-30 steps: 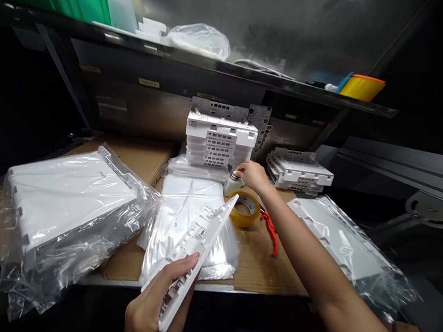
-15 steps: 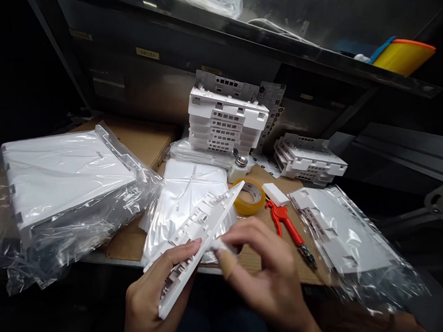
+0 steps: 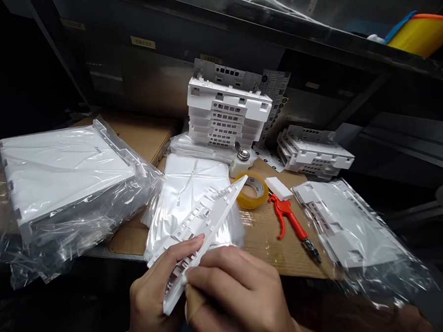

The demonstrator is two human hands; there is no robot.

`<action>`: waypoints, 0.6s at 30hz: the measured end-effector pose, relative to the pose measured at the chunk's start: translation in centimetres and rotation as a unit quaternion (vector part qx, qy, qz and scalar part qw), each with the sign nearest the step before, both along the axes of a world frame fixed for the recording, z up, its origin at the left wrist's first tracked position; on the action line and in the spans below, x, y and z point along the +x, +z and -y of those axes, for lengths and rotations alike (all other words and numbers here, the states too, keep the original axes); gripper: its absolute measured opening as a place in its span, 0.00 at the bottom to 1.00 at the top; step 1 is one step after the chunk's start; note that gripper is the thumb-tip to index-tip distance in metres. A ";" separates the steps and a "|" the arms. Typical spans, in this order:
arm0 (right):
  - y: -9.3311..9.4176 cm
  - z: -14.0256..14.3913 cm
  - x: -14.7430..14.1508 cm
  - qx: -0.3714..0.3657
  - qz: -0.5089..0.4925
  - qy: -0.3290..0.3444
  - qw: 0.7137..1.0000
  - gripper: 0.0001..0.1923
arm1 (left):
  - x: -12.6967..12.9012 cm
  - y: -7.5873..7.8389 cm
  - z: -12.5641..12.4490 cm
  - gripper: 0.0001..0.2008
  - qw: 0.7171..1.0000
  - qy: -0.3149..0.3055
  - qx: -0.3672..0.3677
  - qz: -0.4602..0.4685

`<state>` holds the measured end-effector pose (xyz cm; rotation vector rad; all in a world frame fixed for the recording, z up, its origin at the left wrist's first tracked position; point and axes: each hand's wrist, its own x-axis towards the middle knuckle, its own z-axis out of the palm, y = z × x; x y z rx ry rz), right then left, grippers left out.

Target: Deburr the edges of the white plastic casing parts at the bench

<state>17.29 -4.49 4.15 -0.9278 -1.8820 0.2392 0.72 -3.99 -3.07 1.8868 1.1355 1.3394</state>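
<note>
My left hand (image 3: 154, 298) grips a white plastic housing panel (image 3: 209, 213) by its lower part, tilted with its ribbed inner side toward me. My right hand (image 3: 243, 288) is closed in a pinch at the panel's lower right edge. A bit of a small soft white pad (image 3: 185, 278) peeks out at its fingertips, pressed against that edge; most of it is hidden. A tan wrap covers the thumb. Beneath the panel lies a stack of clear plastic bags (image 3: 192, 172).
Behind stand a tall stack of white panels (image 3: 228, 111) and a shorter one (image 3: 315, 153). Yellow tape (image 3: 258, 199), a pump bottle (image 3: 240, 165), a white block (image 3: 278, 188) and a red air gun (image 3: 289, 219) lie nearby. Bagged panels sit left (image 3: 65, 169) and right (image 3: 351, 223).
My right hand has moved left and down along the panel, bringing the white pad to its lower edge. My left hand keeps its hold on the panel. The view has shifted slightly.
</note>
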 end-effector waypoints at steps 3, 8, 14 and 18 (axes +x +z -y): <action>0.2 -0.2 0.2 -0.053 0.000 -0.041 0.998 0.06 | -0.1 -0.2 0.1 0.16 1.000 0.004 -0.007 0.003; 0.4 0.1 -0.2 -0.035 0.010 0.000 0.999 0.06 | -0.3 -0.1 0.2 0.14 1.000 0.002 -0.011 -0.003; 0.6 -2.6 2.5 -0.082 -0.024 -0.097 0.992 0.05 | 0.1 -0.1 0.3 0.15 0.999 0.007 -0.039 0.022; 0.9 -2.7 2.7 -0.089 -0.026 -0.098 0.991 0.06 | 0.1 -0.2 0.3 0.14 0.998 0.023 -0.047 0.018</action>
